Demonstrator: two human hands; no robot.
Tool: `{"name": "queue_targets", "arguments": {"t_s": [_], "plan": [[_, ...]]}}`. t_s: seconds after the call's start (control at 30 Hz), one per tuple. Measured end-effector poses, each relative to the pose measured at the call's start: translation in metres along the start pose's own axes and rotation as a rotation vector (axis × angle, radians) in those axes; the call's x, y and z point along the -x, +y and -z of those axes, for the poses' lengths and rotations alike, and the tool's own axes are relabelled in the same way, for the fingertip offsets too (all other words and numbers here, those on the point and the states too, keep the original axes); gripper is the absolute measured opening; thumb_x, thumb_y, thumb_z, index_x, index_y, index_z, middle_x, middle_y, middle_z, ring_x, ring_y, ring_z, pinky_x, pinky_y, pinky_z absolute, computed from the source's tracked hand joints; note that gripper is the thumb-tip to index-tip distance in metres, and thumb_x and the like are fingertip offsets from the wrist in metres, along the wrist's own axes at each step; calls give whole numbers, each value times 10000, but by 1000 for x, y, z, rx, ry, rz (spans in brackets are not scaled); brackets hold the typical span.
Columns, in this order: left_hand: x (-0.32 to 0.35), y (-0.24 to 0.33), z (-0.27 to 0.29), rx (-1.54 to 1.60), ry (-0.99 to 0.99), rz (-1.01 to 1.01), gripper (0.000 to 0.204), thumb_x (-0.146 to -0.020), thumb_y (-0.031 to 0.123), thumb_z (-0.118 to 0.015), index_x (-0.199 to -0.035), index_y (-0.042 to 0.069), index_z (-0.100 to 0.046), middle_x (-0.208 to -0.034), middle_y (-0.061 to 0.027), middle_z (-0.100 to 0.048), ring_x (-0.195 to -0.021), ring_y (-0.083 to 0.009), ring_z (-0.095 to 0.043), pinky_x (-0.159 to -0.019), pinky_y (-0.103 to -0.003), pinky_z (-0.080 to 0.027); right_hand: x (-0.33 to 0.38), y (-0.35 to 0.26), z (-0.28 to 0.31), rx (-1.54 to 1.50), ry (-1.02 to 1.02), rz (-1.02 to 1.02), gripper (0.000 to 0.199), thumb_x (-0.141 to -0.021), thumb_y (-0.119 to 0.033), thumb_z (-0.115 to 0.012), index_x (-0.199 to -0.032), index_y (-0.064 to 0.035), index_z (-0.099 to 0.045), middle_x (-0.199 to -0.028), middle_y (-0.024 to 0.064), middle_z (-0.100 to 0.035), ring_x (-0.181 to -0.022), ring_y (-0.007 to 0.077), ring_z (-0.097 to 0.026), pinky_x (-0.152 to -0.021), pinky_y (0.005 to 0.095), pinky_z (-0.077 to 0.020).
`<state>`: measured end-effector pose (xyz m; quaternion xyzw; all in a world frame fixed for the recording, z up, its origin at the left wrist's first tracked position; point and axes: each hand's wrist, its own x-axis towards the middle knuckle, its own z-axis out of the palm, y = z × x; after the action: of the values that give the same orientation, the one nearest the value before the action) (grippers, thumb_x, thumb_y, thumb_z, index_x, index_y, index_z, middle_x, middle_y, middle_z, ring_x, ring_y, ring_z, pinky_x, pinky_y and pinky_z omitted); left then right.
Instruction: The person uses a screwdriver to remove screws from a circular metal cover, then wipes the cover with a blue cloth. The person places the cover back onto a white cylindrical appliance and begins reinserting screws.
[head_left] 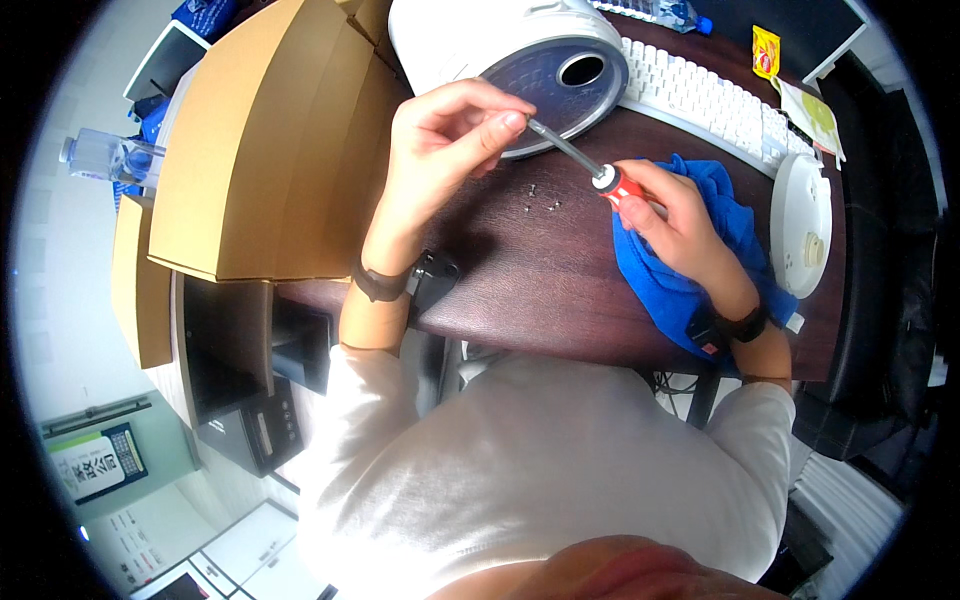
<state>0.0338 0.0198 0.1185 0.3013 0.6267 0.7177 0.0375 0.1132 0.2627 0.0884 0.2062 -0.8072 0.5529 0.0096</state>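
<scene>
My right hand (683,218) is wrapped round the red and white handle of a screwdriver (568,148), whose shaft slants up to the left. At the shaft's tip, my left hand (440,140) pinches thumb and forefinger together; whatever sits between them is too small to make out. Below the tip, several small screws (553,206) lie loose on the dark table (520,290). Just behind my left hand, a white cylindrical appliance (450,40) rests on its side, its grey round base with a dark hole facing me. A blue cloth (640,265) is bunched under my right hand and wrist.
An open cardboard box (270,150) stands at the left. Behind the cloth runs a white keyboard (700,100). A round white cover (795,225) lies at the right edge, near a yellow packet (766,52). A plastic bottle (655,12) lies at the back.
</scene>
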Motion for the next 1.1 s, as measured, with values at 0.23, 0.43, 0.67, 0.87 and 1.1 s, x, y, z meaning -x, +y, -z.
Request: {"name": "queue_targets", "arguments": {"t_s": [0.23,0.43,0.67,0.87,1.1], "plan": [[-1,3,-2,-23,29,63,102,-852,51,-648,-933,-6,-671,-727,-15,-613,-516,-35,-480,-435,-163,-345,-2,4,-4,192,149,143,333,-833,-135,-660,-1101,27,-548,-950,158,-630,-835,255,-635,-719,315,-489],[1,4,-3,-2,38,63,110,-859,44,-636,-948,-14,-666,-723,-20,-608,-509,-38,-476,-429,-163,-341,-2,-4,-6,256,182,131,348,-812,-147,-687,-1087,19,-554,-972,150,-624,-854,263,-631,-736,311,-489],[1,3,0,44,11,82,108,-862,43,-631,-942,-21,-665,-701,-37,-608,-491,-42,-475,-420,-163,-338,2,-2,0,-122,8,-121,355,-824,-155,-682,-1093,46,-567,-976,158,-625,-870,252,-628,-759,300,-484],[1,3,-1,52,15,84,106,-863,43,-628,-939,-20,-668,-686,-57,-626,-483,-44,-479,-416,-163,-347,-1,-1,-3,157,112,100,375,-821,-173,-690,-1095,50,-566,-984,164,-624,-885,261,-625,-771,303,-483],[4,11,-2,-38,-2,68,194,-867,60,-622,-1039,-23,-655,-767,-96,-672,-530,-65,-526,-472,-171,-413,0,0,-3,69,100,61,383,-834,-173,-677,-1127,40,-551,-996,153,-625,-899,221,-622,-784,297,-479]]}}
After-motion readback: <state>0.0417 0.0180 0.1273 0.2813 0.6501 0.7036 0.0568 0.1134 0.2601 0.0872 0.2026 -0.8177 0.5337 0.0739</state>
